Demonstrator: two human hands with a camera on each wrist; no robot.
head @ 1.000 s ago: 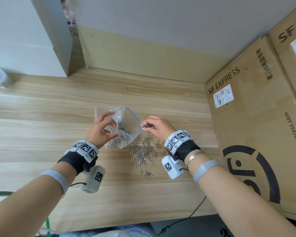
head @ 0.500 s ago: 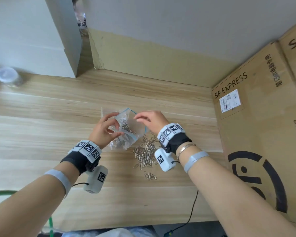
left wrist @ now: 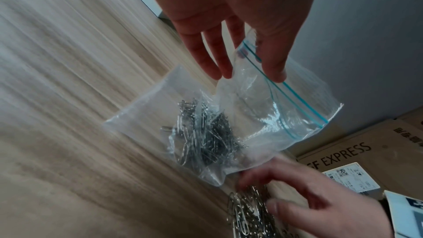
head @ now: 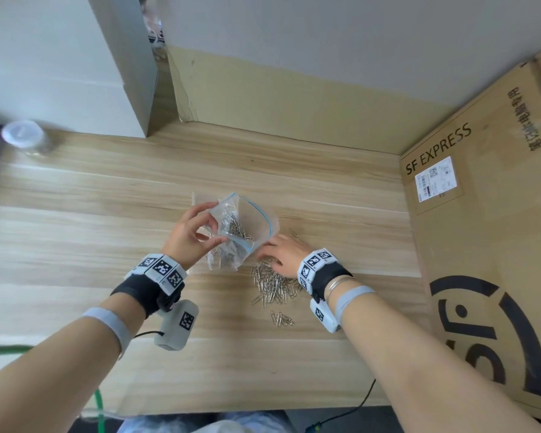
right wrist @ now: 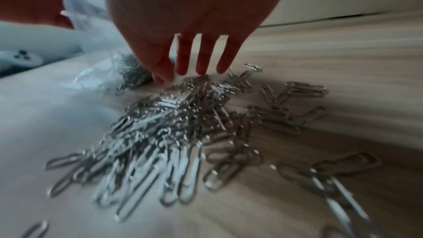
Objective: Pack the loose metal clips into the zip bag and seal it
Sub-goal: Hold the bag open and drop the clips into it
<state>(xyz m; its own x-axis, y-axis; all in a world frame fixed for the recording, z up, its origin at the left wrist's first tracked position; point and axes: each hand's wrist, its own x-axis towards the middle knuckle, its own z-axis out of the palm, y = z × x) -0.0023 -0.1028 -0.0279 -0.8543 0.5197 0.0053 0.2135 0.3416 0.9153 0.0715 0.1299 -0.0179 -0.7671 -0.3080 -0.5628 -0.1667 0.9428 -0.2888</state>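
A clear zip bag (head: 244,232) (left wrist: 263,115) with a blue seal line stands with its mouth open, part-filled with metal clips (left wrist: 201,137). My left hand (head: 191,235) (left wrist: 249,57) pinches the bag's upper edge between thumb and fingers. A pile of loose silver paper clips (head: 272,284) (right wrist: 174,126) lies on the wooden table just right of the bag. My right hand (head: 278,251) (right wrist: 194,68) reaches down onto the far end of the pile, fingers straight and spread, tips touching the clips. A small separate cluster of clips (head: 282,319) lies nearer to me.
Large SF Express cardboard boxes (head: 487,239) stand along the right side of the table. A white box (head: 60,67) and a lidded jar (head: 25,135) sit at the back left. Bare wooden table (head: 91,229) stretches left of the bag.
My right hand carried clips to the bag's mouth, then came down empty onto the loose pile. The left hand kept holding the bag open.
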